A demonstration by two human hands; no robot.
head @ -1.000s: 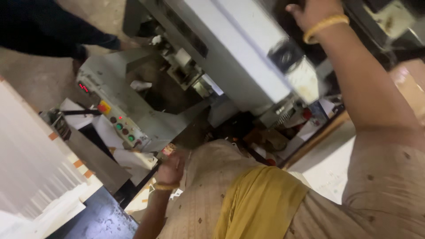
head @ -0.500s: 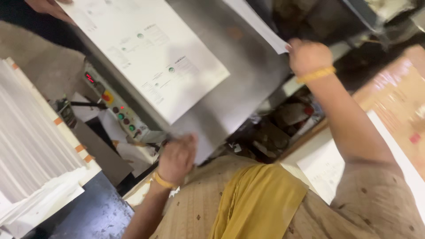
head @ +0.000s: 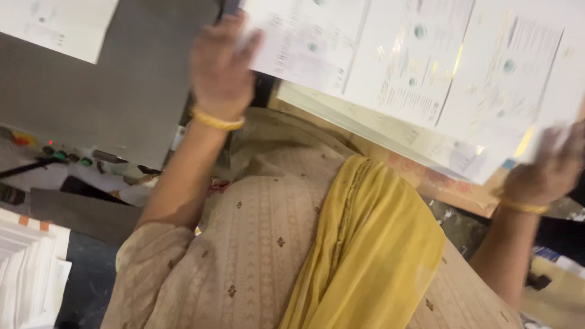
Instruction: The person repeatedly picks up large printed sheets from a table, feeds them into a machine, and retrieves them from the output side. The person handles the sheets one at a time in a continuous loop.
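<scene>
1. While both hands are holding up a large printed sheet (head: 420,73), the left hand (head: 220,64) is gripping its left edge, thumb behind the paper and fingers loosely curled on the front; motion blur is hiding the exact pinch.
2. Right hand (head: 548,170) is closing on the sheet's lower right corner. It's too blurred to tell how the fingers are sitting.
3. Both wrists are wearing a gold bangle (head: 217,120).
4. Change: half a second ago the right hand was reaching up to the sheet at the machine and the left was hanging low by the body. Now both are raised and the sheet is hanging between them in front of the chest, so it's looking like it's been lifted clear of the machine.
5. Behind the sheet, a stack of similar sheets (head: 341,116) is lying on a brown board (head: 451,189).
6. Left side: grey machine panel (head: 109,103) with coloured buttons (head: 61,155) below it, another printed sheet (head: 55,24) lying on top.
7. Bottom left: a pile of white paper (head: 27,268). No bins or trays showing.
</scene>
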